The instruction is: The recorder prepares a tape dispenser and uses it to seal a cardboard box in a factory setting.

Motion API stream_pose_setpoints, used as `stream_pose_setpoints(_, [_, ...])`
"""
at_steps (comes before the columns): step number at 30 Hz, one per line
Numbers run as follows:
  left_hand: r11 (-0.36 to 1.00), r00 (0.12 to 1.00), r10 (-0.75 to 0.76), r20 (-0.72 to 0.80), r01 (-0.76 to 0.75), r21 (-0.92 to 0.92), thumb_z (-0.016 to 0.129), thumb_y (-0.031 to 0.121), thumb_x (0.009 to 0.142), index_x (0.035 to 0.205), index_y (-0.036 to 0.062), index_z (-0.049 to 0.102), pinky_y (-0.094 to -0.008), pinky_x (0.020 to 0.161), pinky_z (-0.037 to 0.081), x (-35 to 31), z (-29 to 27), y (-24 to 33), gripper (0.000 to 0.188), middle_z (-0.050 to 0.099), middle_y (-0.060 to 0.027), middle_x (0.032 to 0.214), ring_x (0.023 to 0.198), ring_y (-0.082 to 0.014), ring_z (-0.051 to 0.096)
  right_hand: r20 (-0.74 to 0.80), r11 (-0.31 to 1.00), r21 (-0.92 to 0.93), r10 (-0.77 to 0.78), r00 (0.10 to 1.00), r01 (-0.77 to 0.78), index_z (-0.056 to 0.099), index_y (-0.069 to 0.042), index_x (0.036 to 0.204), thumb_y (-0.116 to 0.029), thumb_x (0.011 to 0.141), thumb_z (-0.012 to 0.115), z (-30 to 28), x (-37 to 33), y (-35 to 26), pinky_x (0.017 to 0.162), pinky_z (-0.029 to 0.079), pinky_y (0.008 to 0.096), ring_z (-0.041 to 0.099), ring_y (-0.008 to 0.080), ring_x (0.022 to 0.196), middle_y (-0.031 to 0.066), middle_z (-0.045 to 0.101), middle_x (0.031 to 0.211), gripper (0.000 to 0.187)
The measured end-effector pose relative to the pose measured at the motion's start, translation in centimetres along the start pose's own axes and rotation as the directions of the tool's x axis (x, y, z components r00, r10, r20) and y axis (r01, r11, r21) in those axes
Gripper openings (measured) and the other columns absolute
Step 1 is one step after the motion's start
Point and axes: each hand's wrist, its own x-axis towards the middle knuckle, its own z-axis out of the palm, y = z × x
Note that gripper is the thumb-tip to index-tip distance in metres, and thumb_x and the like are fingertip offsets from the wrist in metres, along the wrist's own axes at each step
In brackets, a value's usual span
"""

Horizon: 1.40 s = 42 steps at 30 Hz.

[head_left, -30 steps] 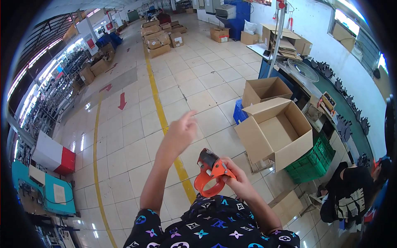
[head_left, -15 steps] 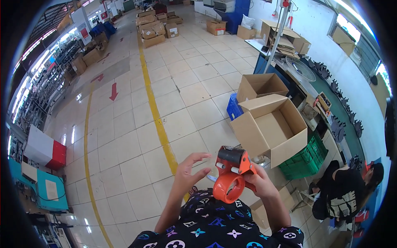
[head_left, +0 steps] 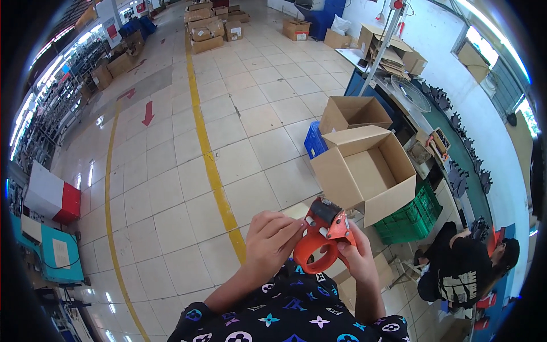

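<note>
In front of my body, my right hand is wrapped round an orange tape gun with a black roller at its top. Its orange tape ring faces me at the lower left of the tool. My left hand is closed, thumb and fingertips pinched together right beside the roller. What that pinch holds, if anything, is hidden. Just beyond the tape gun, an open cardboard box with raised flaps rests on a green crate.
Another open carton stands behind, by a blue crate. A person in black sits at right, near a long workbench with dark parts. Stacked cartons stand far off. Yellow floor lines cross the tiles.
My left hand has moved right and closed from spread fingers into a pinch at the tape gun. The tape gun has tilted slightly. The whole view has shifted a little.
</note>
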Motion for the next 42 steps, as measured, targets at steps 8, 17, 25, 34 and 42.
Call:
stream_pose_setpoints(8, [0.987, 0.992, -0.118, 0.044, 0.122, -0.106, 0.077, 0.007, 0.076, 0.094, 0.0054, 0.073, -0.0314, 0.071, 0.049, 0.1, 0.6, 0.4, 0.019, 0.066, -0.0045, 0.081, 0.080, -0.0210, 0.060, -0.282, 0.920, -0.336, -0.301, 0.911, 0.200, 0.051, 0.006, 0.122, 0.002, 0.082, 0.045, 0.8, -0.9, -1.5, 0.076, 0.051, 0.0271, 0.062, 0.0136, 0.086, 0.0143, 0.062, 0.111, 0.041])
stream_pose_setpoints(17, [0.988, 0.978, -0.141, 0.152, 0.148, -0.034, 0.077, 0.004, 0.077, 0.089, 0.0022, 0.073, -0.0309, 0.063, 0.048, 0.1, 0.0, -1.0, 0.013, 0.065, -0.0070, 0.077, 0.073, -0.0220, 0.060, -0.221, 0.951, -0.281, -0.199, 0.955, 0.133, 0.036, -0.001, 0.133, 0.003, 0.082, 0.063, 0.3, -0.8, -0.1, 0.085, 0.049, 0.0280, 0.060, 0.0175, 0.098, 0.0116, 0.059, 0.106, 0.058])
stream_pose_setpoints(25, [0.995, 0.975, -0.079, 0.209, 0.064, 0.075, 0.074, 0.008, 0.078, 0.097, 0.0072, 0.072, -0.0351, 0.083, 0.042, -0.9, -1.2, -3.9, 0.019, 0.065, -0.0024, 0.088, 0.090, -0.0230, 0.059, -0.088, 0.643, -0.728, -0.432, 0.898, 0.238, 0.039, 0.002, 0.130, -0.031, 0.064, 0.092, 2.6, 0.6, 2.7, 0.087, 0.050, 0.0338, 0.062, 0.0241, 0.099, 0.0169, 0.059, 0.114, 0.091])
stream_pose_setpoints(34, [0.816, 0.871, -0.395, 0.293, 0.479, -0.324, 0.074, 0.002, 0.076, 0.092, 0.0046, 0.075, -0.0308, 0.078, 0.045, -2.4, 0.3, -4.5, 0.016, 0.066, -0.0046, 0.091, 0.087, -0.0192, 0.059, -0.078, 0.545, -0.816, -0.431, 0.899, 0.191, 0.041, -0.001, 0.128, -0.043, 0.065, 0.088, 4.2, 1.8, 3.6, 0.075, 0.054, 0.0394, 0.065, 0.0347, 0.090, 0.0205, 0.059, 0.109, 0.090])
stream_pose_setpoints(42, [0.236, 0.655, -0.675, 0.339, 0.627, -0.743, 0.068, -0.002, 0.083, 0.096, 0.0003, 0.074, -0.0254, 0.077, 0.045, -6.0, 3.2, -4.4, 0.015, 0.064, -0.0050, 0.092, 0.087, -0.0109, 0.057, -0.006, 0.512, -0.814, -0.477, 0.879, 0.273, 0.041, -0.001, 0.126, -0.037, 0.066, 0.089, 4.0, 0.8, 6.2, 0.072, 0.054, 0.0385, 0.064, 0.0345, 0.092, 0.0204, 0.057, 0.109, 0.085])
